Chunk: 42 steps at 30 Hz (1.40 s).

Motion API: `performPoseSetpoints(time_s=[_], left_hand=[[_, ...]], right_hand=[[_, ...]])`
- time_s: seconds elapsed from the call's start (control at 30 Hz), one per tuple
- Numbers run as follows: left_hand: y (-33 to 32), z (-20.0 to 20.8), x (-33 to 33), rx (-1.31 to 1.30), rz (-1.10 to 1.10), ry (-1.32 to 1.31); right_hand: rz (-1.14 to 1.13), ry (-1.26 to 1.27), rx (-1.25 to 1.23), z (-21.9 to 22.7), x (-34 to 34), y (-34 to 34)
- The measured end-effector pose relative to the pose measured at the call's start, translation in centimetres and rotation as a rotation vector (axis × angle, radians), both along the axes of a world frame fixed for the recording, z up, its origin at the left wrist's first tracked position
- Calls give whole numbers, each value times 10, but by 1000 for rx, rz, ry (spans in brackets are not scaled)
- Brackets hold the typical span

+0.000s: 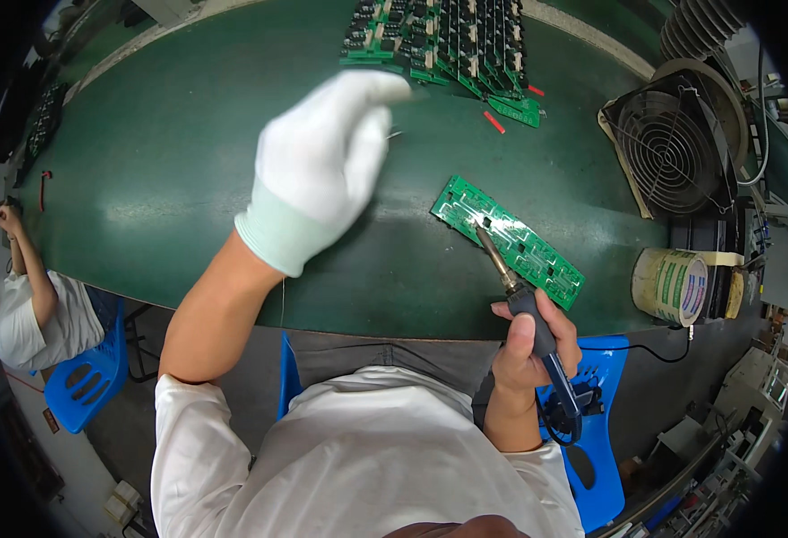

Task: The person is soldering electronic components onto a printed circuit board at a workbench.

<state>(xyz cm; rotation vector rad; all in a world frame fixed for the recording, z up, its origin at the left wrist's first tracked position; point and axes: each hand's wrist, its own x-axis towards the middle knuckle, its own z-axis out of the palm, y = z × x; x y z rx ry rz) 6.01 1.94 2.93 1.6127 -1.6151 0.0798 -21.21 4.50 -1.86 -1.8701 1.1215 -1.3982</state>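
Head: right grip (519, 357) around soldering iron (562, 380)

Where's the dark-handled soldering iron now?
In the head view, the dark-handled soldering iron is right of centre, in the bare right hand, pointing at the long green circuit board.

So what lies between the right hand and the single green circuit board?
The soldering iron: in the head view it reaches from the right hand out over the green circuit board. Whether its tip touches the board is unclear.
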Motion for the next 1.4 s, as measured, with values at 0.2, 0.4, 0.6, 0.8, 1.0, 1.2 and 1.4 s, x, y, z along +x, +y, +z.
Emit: performPoseSetpoints(time_s=[0.2,0.4,0.6,0.8,1.0,1.2,1.4], left_hand=[[-27,2,34,279,165,-105],[-40,-2,36,547,241,-255],[-18,27,18,542,52,60],[-11,10,-19,182,-272,557],[-8,-9,-31,54,-359,533],[-6,-13,-33,-2,-359,374],[-4,-9,-29,34,-389,275]], right_hand=[[-19,9,-25,-5,-1,3],[-17,6,-50,-4,-1,1],[18,-57,19,-6,-3,0],[2,52,-20,-1,3,-1],[-19,82,-22,0,7,0],[-23,97,-14,0,7,0],[-6,90,31,1,3,1]])
